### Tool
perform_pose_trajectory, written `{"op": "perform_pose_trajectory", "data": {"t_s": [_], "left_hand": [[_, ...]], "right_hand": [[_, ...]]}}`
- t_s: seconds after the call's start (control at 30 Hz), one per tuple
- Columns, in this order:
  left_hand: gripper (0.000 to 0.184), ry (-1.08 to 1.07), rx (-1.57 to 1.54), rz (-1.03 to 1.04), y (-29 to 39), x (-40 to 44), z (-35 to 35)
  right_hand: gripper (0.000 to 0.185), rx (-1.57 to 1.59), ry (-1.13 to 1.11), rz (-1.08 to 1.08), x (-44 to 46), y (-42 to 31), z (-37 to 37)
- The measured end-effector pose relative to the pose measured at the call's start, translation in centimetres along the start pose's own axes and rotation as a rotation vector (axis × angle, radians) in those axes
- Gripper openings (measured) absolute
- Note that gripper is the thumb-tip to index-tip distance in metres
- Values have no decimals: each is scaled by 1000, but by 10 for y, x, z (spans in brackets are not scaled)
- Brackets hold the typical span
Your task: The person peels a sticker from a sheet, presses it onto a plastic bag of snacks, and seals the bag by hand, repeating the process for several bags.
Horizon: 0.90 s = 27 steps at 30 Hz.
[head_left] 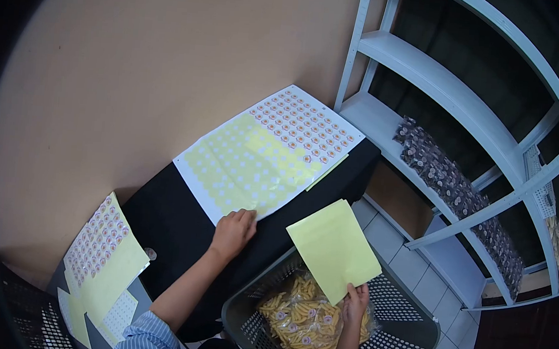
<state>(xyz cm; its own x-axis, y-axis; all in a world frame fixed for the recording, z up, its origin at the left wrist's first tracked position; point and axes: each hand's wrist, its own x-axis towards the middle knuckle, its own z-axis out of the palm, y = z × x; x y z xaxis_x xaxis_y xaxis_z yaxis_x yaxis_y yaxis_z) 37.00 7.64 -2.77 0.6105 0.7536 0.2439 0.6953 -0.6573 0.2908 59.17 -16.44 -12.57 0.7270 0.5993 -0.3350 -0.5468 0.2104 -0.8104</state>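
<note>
A large sticker sheet [288, 150] lies on the black-covered table, its upper part still bearing rows of round stickers and its lower part yellowish with pale round spots. My left hand [234, 229] is closed at the near edge of this sheet, fingers curled over the edge; the fingertips are partly hidden. In my right hand [354, 304], pinched by a lower corner, is a blank yellow paper sheet [334, 248]. It hangs over a dark grey perforated basket [407, 303] with clear bags of yellow snack pieces [304, 317] inside, some showing round labels.
At the left, more sticker sheets [100, 239] lean on a grey surface, beside a dark perforated basket [38, 316]. White metal shelves [438, 75] stand at the right, holding a row of dark packets with round labels [446, 178]. A tan wall [171, 54] backs the table.
</note>
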Motion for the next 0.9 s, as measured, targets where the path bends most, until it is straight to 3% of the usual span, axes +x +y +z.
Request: {"op": "perform_pose_trajectory", "data": {"t_s": [0.03,0.07,0.17,0.2,0.23,0.33,0.43,0.47,0.5,0.57,0.63,0.9], "left_hand": [[17,-49,-74,-37,1,7,-9],[9,70,-104,-33,4,15,-18],[8,151,-163,-115,5,45,-52],[21,102,-168,-37,0,50,-55],[21,101,-165,-35,4,50,-51],[56,-43,15,44,18,32,-20],[56,-103,69,-24,7,23,5],[43,9,103,30,8,21,10],[43,5,98,32,8,23,12],[21,-30,75,145,2,31,14],[9,3,-30,38,8,46,-9],[10,162,-174,-62,13,82,-92]], "right_hand": [[35,-3,-17,-16,1,-6,0],[34,-8,-32,-28,1,-10,-1],[33,-37,-83,-36,14,-22,10],[31,-45,-91,-39,18,-26,19],[31,-42,-90,-39,24,-27,26],[28,-20,-9,-141,41,-29,41],[31,15,92,-210,46,-30,38],[31,6,109,-212,44,-29,33],[31,2,115,-213,40,-28,28],[32,15,122,-183,35,-25,21],[30,-22,62,-184,31,-27,16],[28,-219,-141,-180,58,-37,47]]}}
